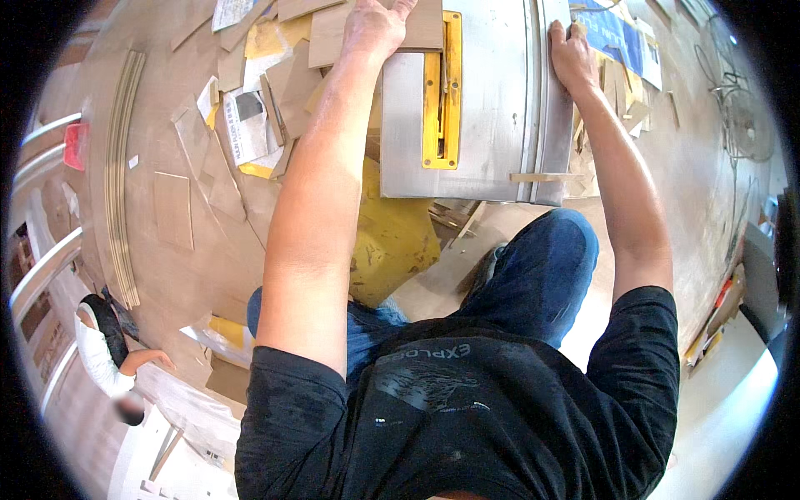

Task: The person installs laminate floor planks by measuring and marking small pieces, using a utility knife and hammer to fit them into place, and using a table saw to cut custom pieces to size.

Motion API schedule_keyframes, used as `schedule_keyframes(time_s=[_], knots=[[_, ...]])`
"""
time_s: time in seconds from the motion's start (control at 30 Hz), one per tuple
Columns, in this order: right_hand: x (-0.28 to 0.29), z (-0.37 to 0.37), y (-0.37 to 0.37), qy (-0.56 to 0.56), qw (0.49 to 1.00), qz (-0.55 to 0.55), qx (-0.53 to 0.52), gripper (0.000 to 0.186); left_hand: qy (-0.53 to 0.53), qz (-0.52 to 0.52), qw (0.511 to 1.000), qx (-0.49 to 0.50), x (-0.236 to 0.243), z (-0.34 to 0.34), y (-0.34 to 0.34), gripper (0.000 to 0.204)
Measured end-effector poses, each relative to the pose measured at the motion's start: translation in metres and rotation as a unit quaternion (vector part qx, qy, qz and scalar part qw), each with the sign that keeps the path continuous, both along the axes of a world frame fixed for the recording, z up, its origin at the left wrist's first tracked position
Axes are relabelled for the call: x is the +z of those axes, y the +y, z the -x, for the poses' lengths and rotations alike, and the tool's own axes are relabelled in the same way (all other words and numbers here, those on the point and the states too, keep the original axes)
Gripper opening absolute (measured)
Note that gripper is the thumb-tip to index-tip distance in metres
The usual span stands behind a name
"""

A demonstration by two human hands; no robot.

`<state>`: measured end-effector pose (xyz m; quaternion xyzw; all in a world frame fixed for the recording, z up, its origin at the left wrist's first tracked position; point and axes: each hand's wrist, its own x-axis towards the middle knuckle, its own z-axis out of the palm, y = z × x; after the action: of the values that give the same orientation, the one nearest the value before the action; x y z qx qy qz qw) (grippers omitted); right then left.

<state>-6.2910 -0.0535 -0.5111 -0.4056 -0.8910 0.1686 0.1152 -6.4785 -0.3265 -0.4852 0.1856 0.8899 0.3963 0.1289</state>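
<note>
My left hand, partly cut off by the top edge, grips a flat wooden board lying over the back left of a metal table saw. A yellow slotted insert is set into the saw top, just right of that board. At the saw's right side, my right hand has its curled fingers on a long metal fence rail. A thin wooden strip crosses the rail near the front edge. My bent knees are below the saw.
Board offcuts and paper scraps surround the saw. Long strips lie at left, with a red container beyond. A co-worker is at the lower left. A wire fan stands right. A yellow sheet lies below the saw.
</note>
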Motion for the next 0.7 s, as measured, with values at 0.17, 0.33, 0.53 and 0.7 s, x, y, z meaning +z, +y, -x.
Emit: schedule_keyframes(time_s=[0.17, 0.33, 0.53, 0.7], knots=[[0.003, 0.001, -0.004, 0.0, 1.0, 0.017, -0.003, 0.068, 0.006, -0.02, 1.0, -0.009, 0.0, -0.003, -0.006, 0.096], [-0.004, -0.003, 0.003, -0.008, 1.0, 0.014, -0.001, 0.068, -0.033, 0.006, 0.999, -0.014, 0.011, -0.008, -0.005, 0.098], [0.011, 0.002, -0.012, -0.007, 1.0, 0.024, -0.014, 0.069, -0.02, 0.025, 0.999, -0.003, 0.009, -0.007, -0.008, 0.099], [0.011, 0.0, -0.006, -0.014, 0.999, 0.034, -0.006, 0.068, -0.036, -0.027, 0.999, -0.022, 0.001, -0.015, -0.015, 0.1]])
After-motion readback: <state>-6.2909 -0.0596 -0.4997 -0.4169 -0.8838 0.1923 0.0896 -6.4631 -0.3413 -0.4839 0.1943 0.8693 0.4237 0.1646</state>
